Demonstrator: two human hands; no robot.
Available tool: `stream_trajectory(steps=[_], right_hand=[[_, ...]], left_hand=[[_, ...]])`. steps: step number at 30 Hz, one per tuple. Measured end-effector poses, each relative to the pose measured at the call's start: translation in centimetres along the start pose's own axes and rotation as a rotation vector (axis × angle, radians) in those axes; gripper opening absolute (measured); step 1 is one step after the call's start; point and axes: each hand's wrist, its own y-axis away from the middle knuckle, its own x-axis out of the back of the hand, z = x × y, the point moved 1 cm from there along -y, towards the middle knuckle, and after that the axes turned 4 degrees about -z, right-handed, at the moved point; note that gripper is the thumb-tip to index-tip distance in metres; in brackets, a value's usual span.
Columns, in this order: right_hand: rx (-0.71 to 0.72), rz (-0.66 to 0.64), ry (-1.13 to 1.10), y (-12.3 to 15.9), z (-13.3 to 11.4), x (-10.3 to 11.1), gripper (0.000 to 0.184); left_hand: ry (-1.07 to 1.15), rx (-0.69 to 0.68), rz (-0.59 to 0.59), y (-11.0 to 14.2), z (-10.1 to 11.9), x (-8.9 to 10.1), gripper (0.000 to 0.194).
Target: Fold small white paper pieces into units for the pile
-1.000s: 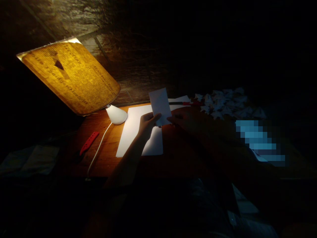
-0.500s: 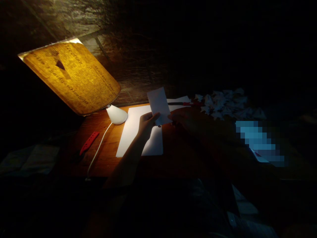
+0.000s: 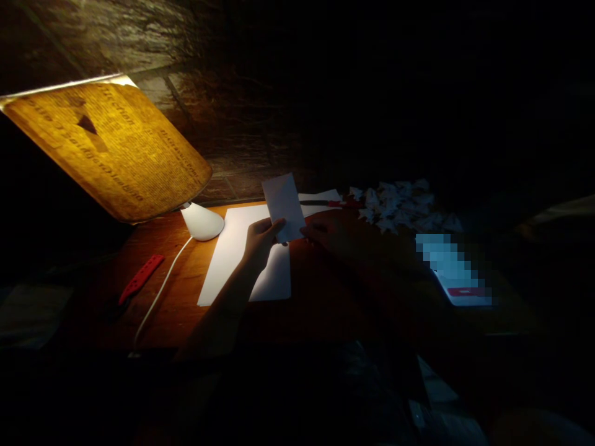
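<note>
Two hands held one small piece of white paper (image 3: 282,207) up in the air, above a large white sheet (image 3: 274,279) on a wooden table (image 3: 158,244). The left hand (image 3: 261,243) pinched the lower left edge of the paper narrowly between thumb and fingers, so the piece stood nearly upright with a small tilt. The right hand (image 3: 328,235) lay in shadow just at the lower right edge, and one could not tell if its fingers gripped. Probably the paper was raised there to catch the light of the desk lamp (image 3: 202,222), whose shade of printed paper (image 3: 106,145) seemed to send the light down. Farther right lay a pile of folded white paper pieces (image 3: 395,207), and a red-handled tool (image 3: 325,202) lay behind the hands.
</note>
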Motion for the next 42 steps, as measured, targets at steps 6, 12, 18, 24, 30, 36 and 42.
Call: stream_trajectory(steps=[6,12,18,24,30,36,42], right_hand=[[-0.011,0.020,0.028,-0.2,0.2,-0.1,0.042],[-0.002,0.016,0.024,-0.4,0.2,-0.1,0.052],[-0.027,0.028,-0.074,-0.8,1.1,-0.2,0.059],[-0.051,0.056,-0.145,-1.2,1.7,-0.3,0.059],[-0.031,0.036,-0.147,-1.4,1.8,-0.1,0.048],[-0.053,0.031,-0.154,-1.6,1.8,-0.1,0.040],[-0.076,-0.003,-0.175,-1.7,1.9,-0.3,0.045]], left_hand=[[0.010,0.007,0.035,-0.2,-0.3,-0.1,0.044],[-0.005,0.032,-0.001,-0.3,-0.3,0.3,0.045],[-0.020,0.060,-0.025,-0.4,-0.7,0.3,0.038],[-0.010,0.066,0.032,-0.2,-0.4,-0.3,0.042],[-0.030,0.124,0.021,-0.3,-1.0,-0.2,0.042],[-0.037,0.133,0.057,-0.9,-2.0,0.6,0.035],[0.017,0.139,0.041,-0.7,-0.8,0.0,0.041]])
